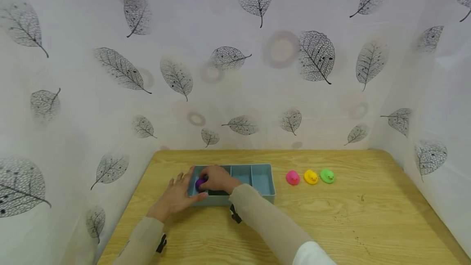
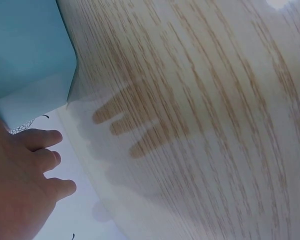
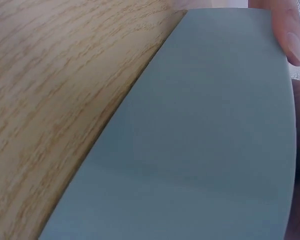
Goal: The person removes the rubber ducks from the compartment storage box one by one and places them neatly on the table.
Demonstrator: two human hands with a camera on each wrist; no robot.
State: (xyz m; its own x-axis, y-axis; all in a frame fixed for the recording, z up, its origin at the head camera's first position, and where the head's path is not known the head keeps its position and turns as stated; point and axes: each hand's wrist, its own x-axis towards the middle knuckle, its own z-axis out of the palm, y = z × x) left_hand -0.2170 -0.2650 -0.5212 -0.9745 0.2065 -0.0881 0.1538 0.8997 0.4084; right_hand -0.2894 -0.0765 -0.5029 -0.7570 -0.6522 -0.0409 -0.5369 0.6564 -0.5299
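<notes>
A blue-grey divided box (image 1: 263, 180) sits on the table, its outer wall (image 3: 200, 125) filling much of the right wrist view. My right hand (image 1: 218, 178) reaches down into its left end, with thumb and fingers pinching a small round purple toy (image 1: 200, 183). Part of that toy is hidden behind the fingers. At the box's left end lies my left hand (image 1: 176, 196), its fingers spread and extended, the thumb over the front rim. Several of its fingers (image 2: 50, 160) stick out past the box in the left wrist view.
To the right of the box stand a pink rubber duck (image 1: 292, 177), a yellow duck (image 1: 310, 177) and a green duck (image 1: 327, 176) in a row. Leaf-printed white cloth (image 1: 235, 93) rises behind the wooden table (image 1: 331, 224) and along both sides.
</notes>
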